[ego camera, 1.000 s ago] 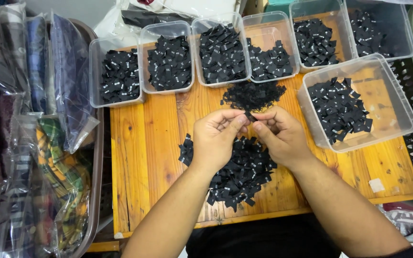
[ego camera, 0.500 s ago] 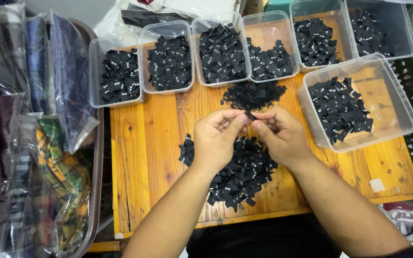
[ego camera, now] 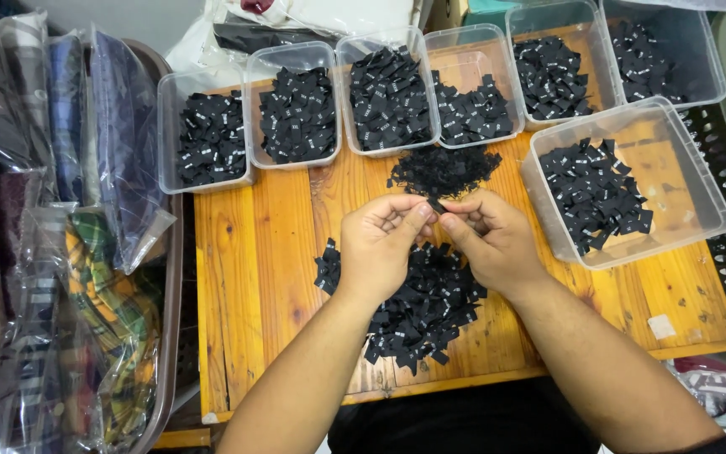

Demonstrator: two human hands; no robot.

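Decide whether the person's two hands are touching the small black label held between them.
Touching. The head view shows the left hand and right hand meeting fingertip to fingertip, pinching the small black label above the wooden table.

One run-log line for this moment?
left hand + right hand: pinching one black label | above label pile | wooden table

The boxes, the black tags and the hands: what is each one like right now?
Left hand: pinching a small black tag.
Right hand: grip pinched on the same tag.
Six boxes at the back: open, tags inside.
Big box on the right: open, partly filled.
Big pile of tags: loose on the wooden table, under the hands.
Small pile: loose, beyond the hands.
Bagged plaid cloth: wrapped, stacked on the left.
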